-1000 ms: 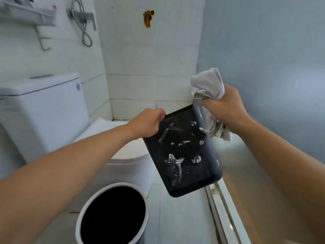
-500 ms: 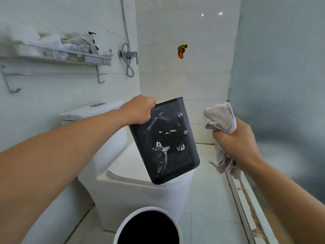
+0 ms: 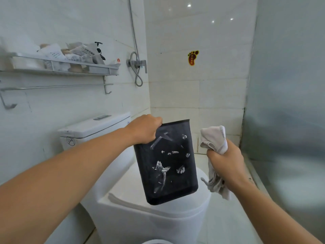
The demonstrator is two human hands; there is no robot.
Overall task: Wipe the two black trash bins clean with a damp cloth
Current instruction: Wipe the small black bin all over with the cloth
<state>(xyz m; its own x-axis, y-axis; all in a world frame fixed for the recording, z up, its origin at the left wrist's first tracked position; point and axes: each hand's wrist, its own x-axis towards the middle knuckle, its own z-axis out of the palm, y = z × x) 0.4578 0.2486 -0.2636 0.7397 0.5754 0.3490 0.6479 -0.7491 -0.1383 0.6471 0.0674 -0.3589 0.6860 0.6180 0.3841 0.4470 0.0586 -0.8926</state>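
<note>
Risk is the bin (image 3: 167,161) at frame centre, pinched only at its top-left rim by the left hand (image 3: 143,129) over the toilet (image 3: 123,205), slipping when wiped; right hand (image 3: 226,160), centre right, fists the cloth (image 3: 213,138) just beside it, both arms outstretched.

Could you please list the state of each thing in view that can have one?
Black bin: held up by its rim, tilted, side smeared with white residue.
Cloth: bunched up, clear of the bin.
Left hand: closed on the bin's rim.
Right hand: closed around the cloth.
Toilet: lid down.
Wall shelf: loaded with packets.
Towel bar: bare.
</note>
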